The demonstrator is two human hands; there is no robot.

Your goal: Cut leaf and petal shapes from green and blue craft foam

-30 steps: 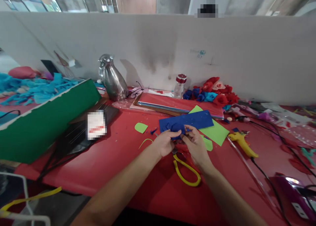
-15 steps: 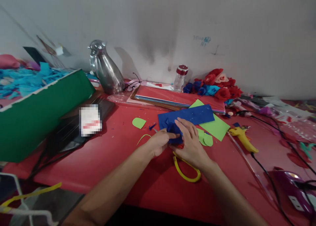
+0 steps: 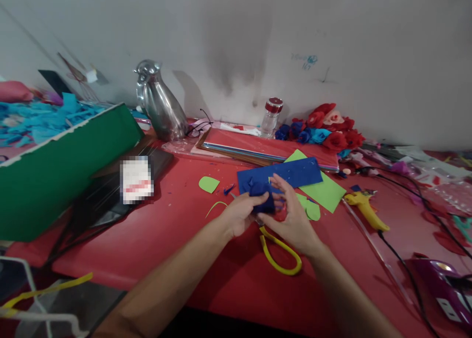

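My left hand [image 3: 239, 215] is closed on a folded piece of dark blue craft paper [image 3: 264, 200], its thumb lying across the front. Close by on the right, my right hand [image 3: 295, 221] is open, fingers spread and curved around that side of the piece; whether a fingertip touches it I cannot tell. Beneath both hands lie scissors with yellow handles [image 3: 283, 270], their blades mostly hidden. A flat blue strip [image 3: 295, 173] rests behind the hands, over a light green sheet [image 3: 328, 195]. Small green cut pieces [image 3: 208, 184] lie on either side.
On the red table [image 3: 177, 244] a yellow glue gun [image 3: 367, 211] trails a black cord at right. Behind stand a steel jug [image 3: 164, 107], a red-capped glass jar [image 3: 271, 117] and paper flowers [image 3: 334, 126]. A green box [image 3: 70, 175] with blue scraps is at left.
My right hand's fingers have spread and drawn back to the right from the blue piece. My left hand still holds it, and more of its front now shows.
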